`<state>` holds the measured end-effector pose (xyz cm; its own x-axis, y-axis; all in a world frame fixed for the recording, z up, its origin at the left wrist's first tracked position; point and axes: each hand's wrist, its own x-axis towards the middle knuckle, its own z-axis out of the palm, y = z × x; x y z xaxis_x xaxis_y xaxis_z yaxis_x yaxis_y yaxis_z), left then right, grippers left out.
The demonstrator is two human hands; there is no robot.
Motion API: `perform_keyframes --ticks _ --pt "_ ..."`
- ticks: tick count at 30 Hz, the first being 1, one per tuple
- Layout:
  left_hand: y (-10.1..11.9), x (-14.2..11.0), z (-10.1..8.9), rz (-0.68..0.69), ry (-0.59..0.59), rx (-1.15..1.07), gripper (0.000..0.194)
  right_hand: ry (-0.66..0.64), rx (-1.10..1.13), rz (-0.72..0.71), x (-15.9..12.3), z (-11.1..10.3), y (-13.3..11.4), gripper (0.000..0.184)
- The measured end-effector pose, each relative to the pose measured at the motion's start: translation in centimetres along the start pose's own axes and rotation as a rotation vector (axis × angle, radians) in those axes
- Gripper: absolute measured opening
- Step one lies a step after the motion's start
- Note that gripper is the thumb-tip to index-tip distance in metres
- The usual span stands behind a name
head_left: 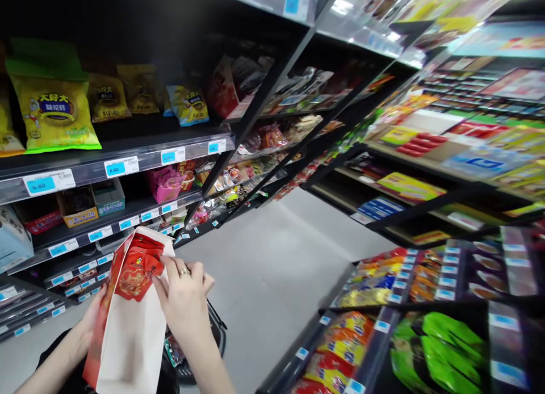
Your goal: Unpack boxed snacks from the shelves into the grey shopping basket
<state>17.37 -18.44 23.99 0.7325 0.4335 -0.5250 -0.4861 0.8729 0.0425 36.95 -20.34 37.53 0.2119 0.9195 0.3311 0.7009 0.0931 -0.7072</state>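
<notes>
My left hand [94, 314] grips the left side of an open cardboard box [135, 331], red outside and white inside, tilted in front of me. Several shiny red snack packets [138, 269] lie at the far end of the box, and the near part of its inside is bare. My right hand [184, 286], with a ring on one finger, reaches over the box's right wall. Its thumb and fingertips close on the edge of a red packet; the wall and the fingers partly hide the contact.
A dark shelf [110, 134] at left holds yellow snack bags [57, 107] and small boxes with price tags. Below my right arm a black shopping basket [218, 326] partly shows. Grey floor [255, 275] runs between the shelves. Bins at lower right hold green bags [451, 348].
</notes>
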Motion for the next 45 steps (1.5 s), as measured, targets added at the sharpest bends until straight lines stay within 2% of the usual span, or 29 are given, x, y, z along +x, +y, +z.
perform_keyframes --ticks 4,7,9,12,14,18,20,22,26,32,36,41,45 --pt "0.1 -0.1 -0.6 0.040 0.025 0.026 0.054 -0.170 -0.061 -0.009 1.4 0.8 0.5 0.008" --pt "0.3 -0.3 -0.4 0.052 -0.053 -0.028 0.056 -0.289 0.091 -0.035 1.5 0.2 0.0 0.015" --pt "0.5 -0.4 -0.3 0.055 -0.093 -0.041 0.058 -0.254 0.286 0.013 1.6 -0.5 -0.7 0.019" --pt "0.8 -0.4 -0.4 0.054 -0.064 -0.022 0.058 -0.136 0.437 0.202 2.2 -1.7 -1.7 0.024" --pt "0.8 -0.3 -0.6 0.035 -0.043 -0.006 0.059 -0.080 0.382 0.281 2.8 -2.3 -2.2 0.024" --pt "1.0 0.0 -0.7 -0.002 -0.049 0.012 0.062 0.026 0.193 0.307 3.7 -2.8 -2.6 0.019" --pt "1.1 0.0 -0.7 -0.007 -0.046 0.002 0.063 0.063 0.222 0.325 3.9 -2.8 -2.4 0.018" --pt "1.2 -0.1 -0.6 -0.022 -0.034 -0.018 0.064 0.072 0.429 0.355 3.8 -2.7 -1.9 0.018" --pt "1.5 -0.7 -0.1 -0.072 -0.052 -0.019 0.059 0.010 1.194 0.399 3.5 -2.1 -0.2 0.020" --pt "1.6 -1.0 0.7 -0.024 -0.044 0.052 0.047 0.031 1.959 0.313 3.1 -0.5 2.4 0.021" --pt "1.5 -1.0 1.3 -0.010 0.054 0.111 0.047 -0.014 2.197 0.245 3.2 -0.2 3.2 0.017" --pt "1.7 -1.4 1.5 0.009 0.142 0.163 0.048 -0.019 2.458 0.346 3.5 -0.5 3.5 0.026" --pt "1.9 -1.6 1.6 0.015 0.143 0.147 0.051 -0.025 2.508 0.375 3.8 -0.6 3.4 0.022"
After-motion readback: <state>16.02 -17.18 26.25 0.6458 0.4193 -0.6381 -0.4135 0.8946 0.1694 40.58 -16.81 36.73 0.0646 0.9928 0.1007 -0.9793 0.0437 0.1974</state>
